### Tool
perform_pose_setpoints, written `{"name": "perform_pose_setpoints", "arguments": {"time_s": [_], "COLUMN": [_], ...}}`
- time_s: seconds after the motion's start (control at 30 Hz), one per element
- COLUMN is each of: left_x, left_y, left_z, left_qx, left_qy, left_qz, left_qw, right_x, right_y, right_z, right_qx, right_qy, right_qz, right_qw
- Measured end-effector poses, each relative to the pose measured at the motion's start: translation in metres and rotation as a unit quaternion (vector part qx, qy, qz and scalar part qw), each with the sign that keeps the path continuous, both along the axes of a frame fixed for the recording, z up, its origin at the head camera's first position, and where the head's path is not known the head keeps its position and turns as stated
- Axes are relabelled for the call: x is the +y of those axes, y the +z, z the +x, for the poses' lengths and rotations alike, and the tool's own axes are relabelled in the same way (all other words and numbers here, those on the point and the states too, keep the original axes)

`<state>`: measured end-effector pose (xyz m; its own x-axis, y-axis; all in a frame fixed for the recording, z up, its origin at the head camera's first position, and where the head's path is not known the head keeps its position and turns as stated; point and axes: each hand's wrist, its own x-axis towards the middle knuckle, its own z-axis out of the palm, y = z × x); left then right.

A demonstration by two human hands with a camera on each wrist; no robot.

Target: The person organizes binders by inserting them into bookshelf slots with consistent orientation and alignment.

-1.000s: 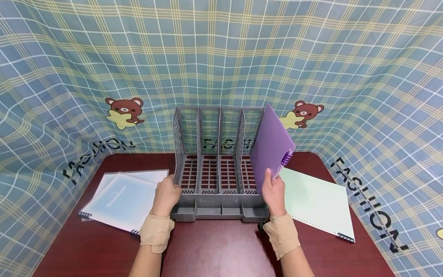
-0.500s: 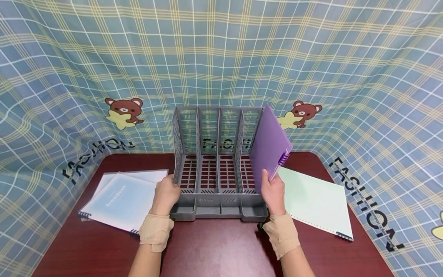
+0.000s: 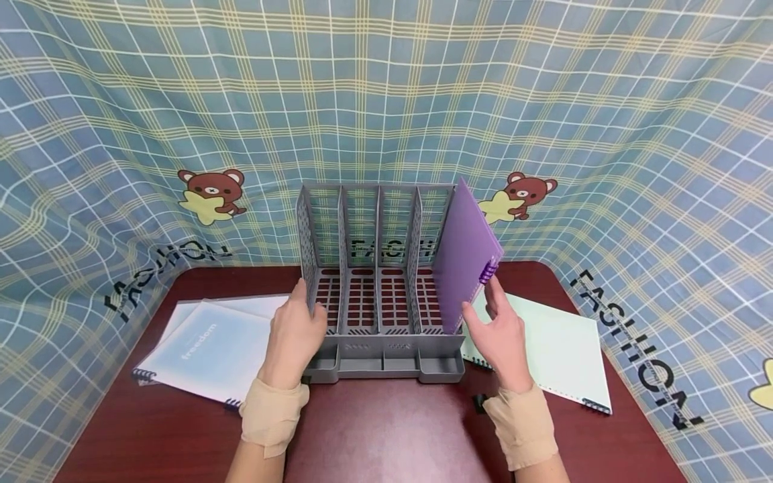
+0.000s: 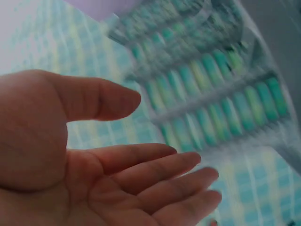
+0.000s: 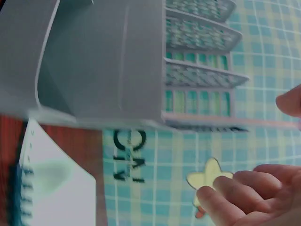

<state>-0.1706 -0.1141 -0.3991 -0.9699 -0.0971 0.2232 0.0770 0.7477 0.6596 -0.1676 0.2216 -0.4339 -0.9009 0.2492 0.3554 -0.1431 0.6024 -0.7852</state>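
Right hand (image 3: 501, 339): fingers are parted around the front edge of the purple spiral-bound notebook (image 3: 461, 258), nothing gripped; light contact cannot be ruled out.
Left hand (image 3: 296, 342): fingers are extended and loose, beside the gray file rack (image 3: 380, 345) at 9 o'clock.
Purple cover: stood on edge in the rack's 3 o'clock compartment; judged light, bendable, slick; best pinched below the spiral binding (image 3: 489, 270).
Hidden: the rack's 3 o'clock wall is masked by the notebook; the left wrist view is blurred.
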Motion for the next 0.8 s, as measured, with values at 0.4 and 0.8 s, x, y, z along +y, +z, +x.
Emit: {"name": "perform_pose_setpoints", "arguments": {"time_s": [0.4, 0.8], "left_x": [0.12, 0.233], "left_y": [0.017, -0.019], "left_z": [0.057, 0.099], "left_qx": [0.057, 0.11], "left_qy": [-0.196, -0.311], "left_qz": [-0.085, -0.301], "left_qw": [0.9752, 0.8948], "right_x": [0.058, 0.129], "right_y": [0.011, -0.026], "right_z": [0.043, 0.063], "right_qx": [-0.045, -0.135], "right_qy": [-0.051, -0.046], "right_qz": [0.06, 0.177], "right_qw": [0.996, 0.974]}}
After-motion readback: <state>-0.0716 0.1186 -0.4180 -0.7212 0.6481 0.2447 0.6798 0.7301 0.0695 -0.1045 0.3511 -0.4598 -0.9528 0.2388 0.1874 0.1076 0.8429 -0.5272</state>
